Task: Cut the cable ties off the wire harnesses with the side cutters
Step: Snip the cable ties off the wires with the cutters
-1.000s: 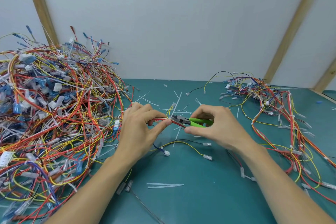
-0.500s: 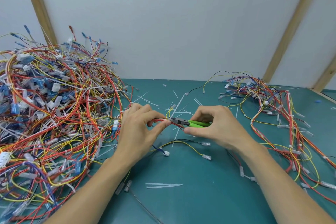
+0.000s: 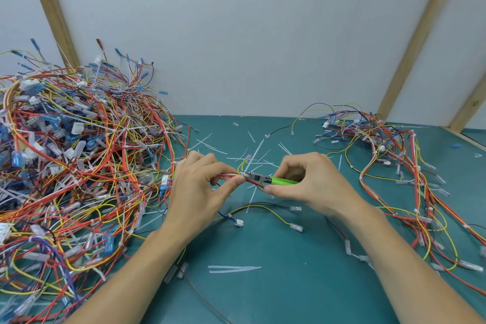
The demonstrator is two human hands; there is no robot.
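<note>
My left hand [image 3: 202, 187] pinches a wire harness [image 3: 228, 176] of red, white and yellow wires just above the green table [image 3: 276, 258]. My right hand [image 3: 310, 181] grips the side cutters [image 3: 273, 179] by their bright green handles. The cutters' jaws point left and meet the harness right at my left thumb and fingertips. The cable tie at the jaws is too small to make out. Loose ends of the harness with white connectors [image 3: 238, 223] trail down onto the table between my wrists.
A big tangled heap of harnesses [image 3: 73, 166] fills the left side. A smaller spread of harnesses [image 3: 389, 155] lies at the right. Cut white ties [image 3: 234, 268] litter the table's middle and near area. A white wall with wooden battens stands behind.
Both hands stay nearly in place; the cutters' jaws have edged slightly left toward my left fingertips on the harness.
</note>
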